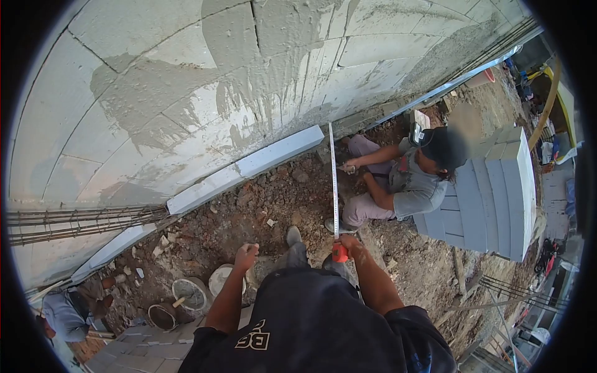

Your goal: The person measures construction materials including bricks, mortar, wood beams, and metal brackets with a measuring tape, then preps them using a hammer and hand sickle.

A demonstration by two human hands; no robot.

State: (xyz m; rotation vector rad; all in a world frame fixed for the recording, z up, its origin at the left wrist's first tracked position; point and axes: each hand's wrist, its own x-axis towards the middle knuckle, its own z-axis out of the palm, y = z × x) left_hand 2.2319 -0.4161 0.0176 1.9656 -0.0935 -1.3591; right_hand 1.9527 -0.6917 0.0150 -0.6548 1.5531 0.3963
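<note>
My right hand (350,244) is closed around a red tape measure (339,252). Its white blade (335,186) is drawn out away from me, and its far end meets the foot of the block wall (273,87). My left hand (247,256) is raised over the dirt with the fingers curled in; whether anything small is inside them is hidden. Along the wall's base runs a row of pale blocks (249,165), with the blade crossing just past its right end. A crouching person in a cap (413,180) has one hand (350,166) beside the blade.
Rebar rods (87,217) stick out from the wall at left. Buckets (189,294) stand on the dirt (255,205) left of my legs. Stacked blocks (485,199) rise behind the crouching person, and more blocks (143,348) lie lower left. Another person (68,314) bends at far left.
</note>
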